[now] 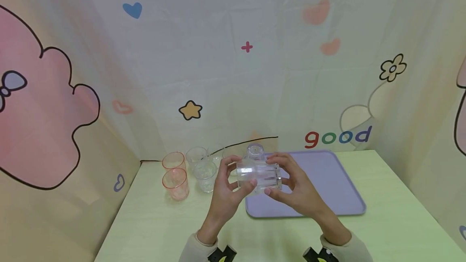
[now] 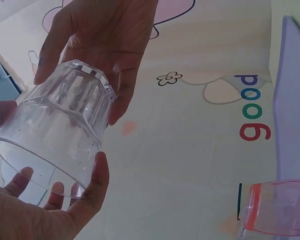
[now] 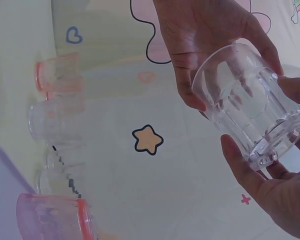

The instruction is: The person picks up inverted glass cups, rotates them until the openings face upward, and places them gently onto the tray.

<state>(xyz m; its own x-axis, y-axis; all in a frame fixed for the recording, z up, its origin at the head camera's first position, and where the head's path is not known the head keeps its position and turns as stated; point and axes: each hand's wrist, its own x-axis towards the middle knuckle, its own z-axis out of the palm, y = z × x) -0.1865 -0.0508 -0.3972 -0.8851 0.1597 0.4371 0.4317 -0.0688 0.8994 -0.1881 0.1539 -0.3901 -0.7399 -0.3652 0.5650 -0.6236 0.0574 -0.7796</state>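
**Two-Handed Hold, Both Ends**

The green table (image 1: 397, 217) supports a lilac tray (image 1: 327, 173). The left hand (image 1: 225, 197) grips the rim end of a clear tumbler (image 1: 256, 175); the right hand (image 1: 300, 191) grips its base end. The tumbler is raised, on its side, before the tray's left part. Orange-rimmed cups (image 1: 176, 185) stand left.

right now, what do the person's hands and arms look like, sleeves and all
The left hand and right hand are ungloved. Both sleeves are pale beige. A blocky black-and-yellow device shows by each, cut off by the head view's edge.
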